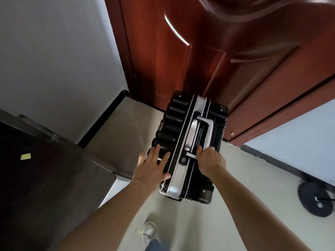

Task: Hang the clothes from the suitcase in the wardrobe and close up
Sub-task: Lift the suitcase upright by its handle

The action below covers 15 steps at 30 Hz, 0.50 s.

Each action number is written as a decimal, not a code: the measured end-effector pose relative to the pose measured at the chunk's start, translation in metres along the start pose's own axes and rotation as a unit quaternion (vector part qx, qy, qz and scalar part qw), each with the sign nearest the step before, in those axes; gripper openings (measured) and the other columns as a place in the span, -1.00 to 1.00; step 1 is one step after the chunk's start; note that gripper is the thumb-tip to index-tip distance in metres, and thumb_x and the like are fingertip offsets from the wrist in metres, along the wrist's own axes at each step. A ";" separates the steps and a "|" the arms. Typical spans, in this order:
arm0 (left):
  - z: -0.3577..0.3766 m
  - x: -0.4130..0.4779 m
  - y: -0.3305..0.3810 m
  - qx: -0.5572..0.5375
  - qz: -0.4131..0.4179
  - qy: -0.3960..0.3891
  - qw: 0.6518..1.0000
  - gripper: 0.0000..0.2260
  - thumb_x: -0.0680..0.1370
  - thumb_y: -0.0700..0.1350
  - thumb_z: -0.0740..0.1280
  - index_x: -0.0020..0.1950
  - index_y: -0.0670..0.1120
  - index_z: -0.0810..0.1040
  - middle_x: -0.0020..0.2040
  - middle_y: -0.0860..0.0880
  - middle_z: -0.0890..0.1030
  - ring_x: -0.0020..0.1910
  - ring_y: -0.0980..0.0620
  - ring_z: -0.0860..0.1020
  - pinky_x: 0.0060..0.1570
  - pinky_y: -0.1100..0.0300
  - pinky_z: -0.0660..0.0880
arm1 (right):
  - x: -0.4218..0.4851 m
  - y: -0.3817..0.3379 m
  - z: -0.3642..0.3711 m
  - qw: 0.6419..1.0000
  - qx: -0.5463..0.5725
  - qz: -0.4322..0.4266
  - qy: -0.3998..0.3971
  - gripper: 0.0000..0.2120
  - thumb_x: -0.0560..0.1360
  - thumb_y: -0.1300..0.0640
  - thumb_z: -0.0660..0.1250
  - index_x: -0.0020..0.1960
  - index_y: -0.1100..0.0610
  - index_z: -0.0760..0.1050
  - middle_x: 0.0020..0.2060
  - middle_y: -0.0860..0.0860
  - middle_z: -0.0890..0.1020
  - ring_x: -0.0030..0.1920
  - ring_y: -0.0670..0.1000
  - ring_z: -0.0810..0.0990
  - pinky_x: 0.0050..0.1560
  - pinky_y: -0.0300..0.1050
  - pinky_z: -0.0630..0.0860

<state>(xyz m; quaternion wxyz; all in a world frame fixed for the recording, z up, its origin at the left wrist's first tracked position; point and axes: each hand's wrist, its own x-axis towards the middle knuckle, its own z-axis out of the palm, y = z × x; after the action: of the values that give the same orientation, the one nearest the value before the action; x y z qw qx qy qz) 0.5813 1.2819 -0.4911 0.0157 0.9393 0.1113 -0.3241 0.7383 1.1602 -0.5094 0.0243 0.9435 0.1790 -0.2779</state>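
Observation:
A black hard-shell suitcase [174, 124] with a silver frame stands upright and closed on the floor in front of a red-brown wooden door [226, 51]. My left hand [155, 164] lies flat with straight fingers on the ribbed black side near the top corner. My right hand [210, 159] grips the near end of the silver telescopic handle [208, 125] on top of the case. No clothes and no wardrobe are in view.
A dark cabinet top [45, 178] with a small yellow note [25, 156] fills the left. White walls flank the door. A round black base with a cable [315, 198] sits on the floor at right. My shoe [150, 230] shows below.

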 end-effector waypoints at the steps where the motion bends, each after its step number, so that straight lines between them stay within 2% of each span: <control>1: -0.003 0.004 -0.006 -0.006 -0.018 0.001 1.000 -0.43 0.65 0.08 0.02 0.60 -0.01 -0.13 0.55 -0.26 -0.26 0.54 -0.24 -0.22 0.47 -0.22 -0.15 | 0.007 -0.012 -0.005 1.000 -0.003 -0.012 0.008 -0.55 0.68 0.01 -0.05 0.46 0.23 0.23 0.04 0.16 0.50 0.14 0.24 0.56 0.07 0.04 0.47; 2: -0.006 0.010 -0.017 -0.015 -0.039 0.006 0.999 -0.41 0.66 0.10 0.00 0.59 -0.06 -0.18 0.55 -0.30 -0.24 0.54 -0.25 -0.19 0.49 -0.18 -0.15 | 0.018 -0.027 -0.010 0.999 -0.017 -0.031 0.015 -0.59 0.68 0.03 -0.04 0.47 0.12 0.26 0.00 0.13 0.47 0.13 0.24 0.56 0.06 0.04 0.46; 5: -0.014 0.025 -0.042 -0.031 -0.090 0.006 0.995 -0.36 0.66 0.15 -0.03 0.57 -0.16 -0.22 0.52 -0.41 -0.15 0.54 -0.30 -0.13 0.50 -0.13 -0.17 | 0.045 -0.066 -0.024 0.998 -0.014 -0.053 0.024 -0.57 0.68 -0.06 -0.07 0.31 0.22 0.32 0.06 0.17 0.59 0.12 0.23 0.58 0.11 0.07 0.43; 8: -0.019 0.035 -0.063 -0.012 -0.134 0.003 0.991 -0.34 0.66 0.18 -0.05 0.56 -0.23 -0.17 0.49 -0.48 0.00 0.53 -0.33 -0.05 0.48 -0.10 -0.18 | 0.069 -0.105 -0.029 0.994 -0.032 -0.095 0.053 -0.52 0.66 -0.16 -0.12 0.17 0.21 0.34 0.03 0.18 0.63 0.07 0.21 0.60 0.12 0.08 0.39; 12: -0.019 0.043 -0.096 0.009 -0.191 -0.005 0.982 -0.36 0.66 0.16 -0.04 0.56 -0.26 -0.10 0.44 -0.45 0.20 0.50 -0.37 0.08 0.45 -0.09 -0.09 | 0.088 -0.157 -0.033 0.976 -0.050 -0.190 0.089 -0.45 0.64 -0.21 -0.09 0.24 0.23 0.35 0.08 0.18 0.60 0.10 0.21 0.56 0.11 0.07 0.41; 15: -0.017 0.042 -0.120 0.049 -0.197 -0.035 0.979 -0.44 0.66 0.00 0.08 0.59 -0.13 -0.03 0.47 -0.36 0.20 0.43 -0.44 0.17 0.43 -0.17 -0.04 | 0.086 -0.175 -0.030 0.947 -0.012 -0.304 0.106 -0.43 0.61 -0.22 0.09 0.30 0.27 0.33 0.14 0.18 0.51 0.16 0.16 0.47 0.19 0.02 0.43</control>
<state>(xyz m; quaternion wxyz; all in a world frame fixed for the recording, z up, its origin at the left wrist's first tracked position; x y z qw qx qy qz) 0.5974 1.4084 -0.4984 -0.0906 0.8865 0.2774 -0.3590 0.7595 1.3563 -0.5207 -0.0690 0.8678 0.4624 -0.1686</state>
